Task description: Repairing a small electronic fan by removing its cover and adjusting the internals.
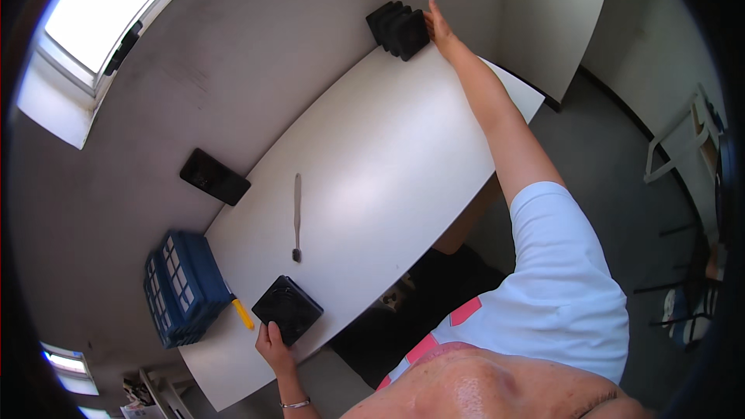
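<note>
My left hand (273, 345) grips the lower-left edge of a flat black square piece (287, 306) near the table's front edge. My right arm reaches to the far right end, where my right hand (439, 29) is against several upright black slabs (397, 31) by the wall; how far its fingers wrap round them is partly hidden. A grey brush (296, 213) with a dark head lies on the white table (372, 178) above the square piece. A yellow-handled tool (240, 311) lies just left of it.
Blue plastic crates (182, 283) stand at the table's left end. A black phone-like object (213, 176) leans on the wall at the back edge. A window (101, 8) is upper left. Grey floor and a pale folding frame (675, 136) are at the right.
</note>
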{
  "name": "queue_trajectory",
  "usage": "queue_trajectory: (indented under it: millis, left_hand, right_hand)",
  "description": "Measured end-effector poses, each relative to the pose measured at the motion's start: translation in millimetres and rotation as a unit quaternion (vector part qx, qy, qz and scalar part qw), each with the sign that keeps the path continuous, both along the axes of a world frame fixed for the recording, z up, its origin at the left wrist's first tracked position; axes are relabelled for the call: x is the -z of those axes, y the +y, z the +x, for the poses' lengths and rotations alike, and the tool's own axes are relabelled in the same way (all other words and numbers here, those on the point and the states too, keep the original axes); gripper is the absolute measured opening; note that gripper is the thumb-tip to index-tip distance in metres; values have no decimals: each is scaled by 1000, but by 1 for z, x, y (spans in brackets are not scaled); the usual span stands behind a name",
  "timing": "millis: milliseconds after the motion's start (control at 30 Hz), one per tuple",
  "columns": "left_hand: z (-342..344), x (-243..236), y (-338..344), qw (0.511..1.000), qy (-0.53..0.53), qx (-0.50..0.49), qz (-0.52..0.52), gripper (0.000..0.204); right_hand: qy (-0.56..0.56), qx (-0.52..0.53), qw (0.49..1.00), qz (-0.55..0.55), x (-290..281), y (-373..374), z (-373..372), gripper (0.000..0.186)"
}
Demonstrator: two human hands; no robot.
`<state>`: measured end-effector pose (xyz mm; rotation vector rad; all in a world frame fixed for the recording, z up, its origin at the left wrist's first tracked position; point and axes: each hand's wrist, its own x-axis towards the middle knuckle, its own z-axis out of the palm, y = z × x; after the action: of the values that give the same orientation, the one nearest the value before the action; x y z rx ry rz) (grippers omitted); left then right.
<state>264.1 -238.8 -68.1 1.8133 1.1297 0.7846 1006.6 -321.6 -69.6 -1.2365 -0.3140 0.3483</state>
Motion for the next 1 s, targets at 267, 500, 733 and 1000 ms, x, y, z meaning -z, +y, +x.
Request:
queue_trajectory:
  millis: [267,500,733,1000]
  left_hand:
    - [13,3,-2,995,-87,33,-28,39]
    - [11,1,-1,998,-58,36,1,41]
    - [14,-5,-5,999,-26,42,8,41]
    - [8,0,-1,999,-17,37,20,42]
  right_hand:
    - [-44,-17,999,27,37,21,72,92]
    - [-58,-13,998,-4,10,11,34,103]
    - [-66,-50,996,-12,0,0,24,111]
    - [-61,-67,996,-21,2,2,25,110]
